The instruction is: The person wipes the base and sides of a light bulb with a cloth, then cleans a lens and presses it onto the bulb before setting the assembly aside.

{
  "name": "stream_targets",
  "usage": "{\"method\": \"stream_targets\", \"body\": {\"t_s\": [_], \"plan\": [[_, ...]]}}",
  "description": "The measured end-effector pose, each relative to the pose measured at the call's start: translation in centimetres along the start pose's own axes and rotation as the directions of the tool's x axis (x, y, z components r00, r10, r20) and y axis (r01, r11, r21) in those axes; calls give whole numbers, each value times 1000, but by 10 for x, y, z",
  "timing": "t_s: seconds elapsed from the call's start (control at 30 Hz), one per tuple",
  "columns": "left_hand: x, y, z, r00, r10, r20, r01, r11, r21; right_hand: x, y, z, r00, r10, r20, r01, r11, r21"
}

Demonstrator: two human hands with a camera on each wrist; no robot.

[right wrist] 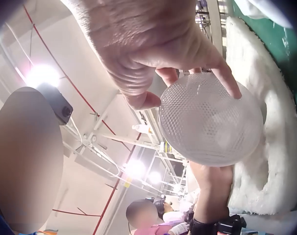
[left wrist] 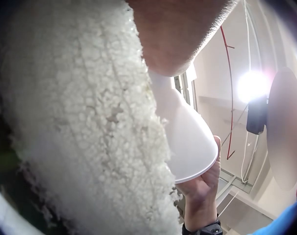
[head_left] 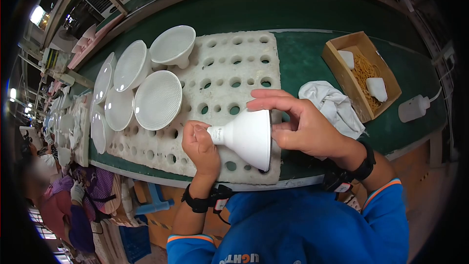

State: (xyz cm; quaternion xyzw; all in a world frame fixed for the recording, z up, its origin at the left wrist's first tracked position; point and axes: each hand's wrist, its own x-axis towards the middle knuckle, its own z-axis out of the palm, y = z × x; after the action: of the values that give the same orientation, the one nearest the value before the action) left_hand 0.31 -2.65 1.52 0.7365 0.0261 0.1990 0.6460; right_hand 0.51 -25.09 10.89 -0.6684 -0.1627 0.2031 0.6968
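A white cone-shaped lamp housing [head_left: 246, 137] lies on its side between both hands, just above the white foam tray [head_left: 229, 63]. My left hand [head_left: 199, 143] grips its narrow neck. My right hand [head_left: 293, 120] holds the wide rim, fingers curled over the edge. In the right wrist view the lamp's dimpled glass face [right wrist: 209, 120] shows under my right hand's fingers [right wrist: 222, 68]. The left wrist view shows the white cone [left wrist: 187, 139] against the foam [left wrist: 85, 122].
Several more lamps [head_left: 157, 99] stand face-up in the tray's left holes. A crumpled white cloth [head_left: 334, 105], a cardboard box [head_left: 344, 76] of rubber bands and a white plug [head_left: 413, 108] lie on the green belt [head_left: 303, 54]. Other workers sit at lower left.
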Motion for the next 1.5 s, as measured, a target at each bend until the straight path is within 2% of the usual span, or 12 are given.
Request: {"method": "stream_targets", "body": {"t_s": [0.1, 0.2, 0.3, 0.5, 0.6, 0.8, 0.83, 0.93, 1.03, 1.17, 1.27, 1.5], "plan": [[1, 0, 1, 1000, -8, 3, 8, 1000, -2, -5, 7, 8, 996, -81, 24, 82, 994, -70], [1, -2, 0, 1000, -16, 7, 16, 1000, -16, -6, 10, 12, 995, -102, 10, 102, 979, -176], [2, -4, -2, 1000, 2, 25, -2, 1000, -12, -4, 8, 10, 995, -95, 18, 96, 980, -172], [0, -1, 2, 998, 62, 14, -61, 998, -31, 4, 4, -3, 997, 42, 60, -44, 999, 24], [0, -2, 1, 996, 82, 28, -82, 996, -25, 11, 8, -16, 993, -6, 120, 29, 981, -191], [1, -2, 1, 997, 73, 30, -73, 997, -8, -1, 7, 6, 996, -87, 26, 90, 988, -123], [1, -1, 1, 998, 64, 30, -64, 998, -9, -1, 6, 3, 995, -50, 91, 73, 961, -267], [2, -1, 0, 995, 88, 46, -88, 996, -7, -2, 5, 7, 996, -72, 54, 84, 956, -282], [4, -1, 0, 994, 94, 47, -95, 995, 31, 5, 9, 3, 1000, -7, -2, 7, 1000, 1], [4, -4, 1, 988, 144, 52, -148, 987, 63, 13, 11, -10, 998, -62, 14, 62, 997, -50], [3, 1, 3, 989, 135, 55, -137, 990, 44, 13, 8, -11, 1000, 15, 27, -16, 998, 60], [2, -4, 2, 989, 139, 57, -140, 990, 17, 1, 7, 4, 999, -41, -3, 41, 999, 3]]}}
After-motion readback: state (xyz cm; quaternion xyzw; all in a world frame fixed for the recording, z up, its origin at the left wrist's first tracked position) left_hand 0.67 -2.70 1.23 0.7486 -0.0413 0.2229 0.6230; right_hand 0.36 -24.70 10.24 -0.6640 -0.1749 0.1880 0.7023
